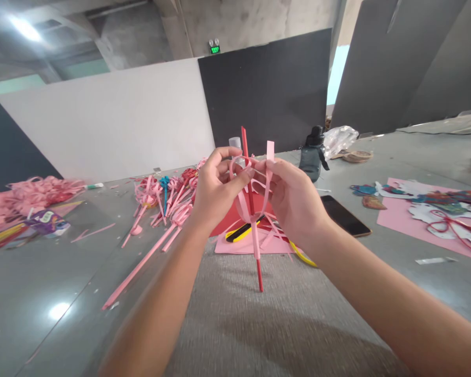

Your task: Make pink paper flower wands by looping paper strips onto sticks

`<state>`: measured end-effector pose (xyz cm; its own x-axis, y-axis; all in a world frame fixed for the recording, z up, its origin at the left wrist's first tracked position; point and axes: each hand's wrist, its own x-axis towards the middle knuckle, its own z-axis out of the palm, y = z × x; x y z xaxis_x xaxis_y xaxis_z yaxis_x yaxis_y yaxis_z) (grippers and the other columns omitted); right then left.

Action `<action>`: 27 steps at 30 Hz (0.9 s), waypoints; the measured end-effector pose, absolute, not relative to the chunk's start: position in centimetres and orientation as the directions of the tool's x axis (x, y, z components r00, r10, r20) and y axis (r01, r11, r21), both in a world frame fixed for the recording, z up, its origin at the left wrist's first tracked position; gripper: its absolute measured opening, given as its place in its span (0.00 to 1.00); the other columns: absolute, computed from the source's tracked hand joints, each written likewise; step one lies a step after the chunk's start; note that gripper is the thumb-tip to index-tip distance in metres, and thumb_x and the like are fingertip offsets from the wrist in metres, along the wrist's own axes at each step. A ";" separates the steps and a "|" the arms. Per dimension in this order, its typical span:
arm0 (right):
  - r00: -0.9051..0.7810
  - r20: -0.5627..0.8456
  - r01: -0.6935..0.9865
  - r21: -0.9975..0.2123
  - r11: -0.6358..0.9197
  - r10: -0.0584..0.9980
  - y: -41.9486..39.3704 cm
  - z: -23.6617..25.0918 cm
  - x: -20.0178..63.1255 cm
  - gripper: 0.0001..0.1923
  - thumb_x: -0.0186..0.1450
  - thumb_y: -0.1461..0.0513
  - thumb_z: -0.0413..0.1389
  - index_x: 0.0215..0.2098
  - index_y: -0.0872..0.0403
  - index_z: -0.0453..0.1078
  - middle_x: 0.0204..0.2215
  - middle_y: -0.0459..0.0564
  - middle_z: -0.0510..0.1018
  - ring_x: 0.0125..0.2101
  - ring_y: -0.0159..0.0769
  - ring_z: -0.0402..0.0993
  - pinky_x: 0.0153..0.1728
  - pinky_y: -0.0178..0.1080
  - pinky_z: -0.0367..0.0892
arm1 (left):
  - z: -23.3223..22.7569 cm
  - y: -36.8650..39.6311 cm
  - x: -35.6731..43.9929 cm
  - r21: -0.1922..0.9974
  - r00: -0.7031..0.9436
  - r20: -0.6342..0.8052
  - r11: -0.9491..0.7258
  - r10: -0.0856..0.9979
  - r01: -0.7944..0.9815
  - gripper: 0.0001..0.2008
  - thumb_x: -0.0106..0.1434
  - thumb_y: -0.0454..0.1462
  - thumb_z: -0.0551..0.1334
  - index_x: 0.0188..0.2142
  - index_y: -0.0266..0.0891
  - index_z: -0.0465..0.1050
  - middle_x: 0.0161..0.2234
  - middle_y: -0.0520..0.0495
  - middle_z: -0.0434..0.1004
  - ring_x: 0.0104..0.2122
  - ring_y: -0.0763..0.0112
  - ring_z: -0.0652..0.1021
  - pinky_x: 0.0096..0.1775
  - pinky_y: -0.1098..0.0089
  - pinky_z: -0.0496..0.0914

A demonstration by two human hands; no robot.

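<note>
A thin red stick (pixel 259 275) stands nearly upright between my hands, with pink paper wrapped around its lower part. Pink paper strips (pixel 270 152) rise from that wrap and curl into loops around the stick. My left hand (pixel 215 191) pinches one curled strip between thumb and fingers, left of the stick. On the other side, my right hand (pixel 298 196) is closed on a strip whose end sticks up above the thumb. The fingers partly hide the stick's middle. Below lie a yellow-and-black utility knife (pixel 243 230) and pink paper (pixel 227 246) with cut strips.
Finished-looking pink paper flowers on stems (pixel 176 214) lie to the left, beside a pink paper pile (pixel 39 196) and a purple packet (pixel 49 222). On the right are a phone (pixel 343 215), a dark bottle (pixel 312 154) and a pink sheet (pixel 392 220) with cut-outs.
</note>
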<state>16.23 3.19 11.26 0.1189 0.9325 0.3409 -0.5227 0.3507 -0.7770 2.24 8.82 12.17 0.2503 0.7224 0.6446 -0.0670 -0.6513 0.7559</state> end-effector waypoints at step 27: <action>0.163 0.251 -0.362 -0.885 0.294 0.954 1.8 12.4 16.1 0.18 0.63 0.57 0.60 0.18 0.52 0.65 0.23 0.44 0.60 0.27 0.32 0.59 0.24 0.36 0.61 | 11.9 8.4 2.4 0.534 0.142 0.817 -0.827 0.558 0.176 0.11 0.70 0.47 0.64 0.40 0.43 0.73 0.40 0.48 0.81 0.26 0.76 0.73 0.27 0.72 0.67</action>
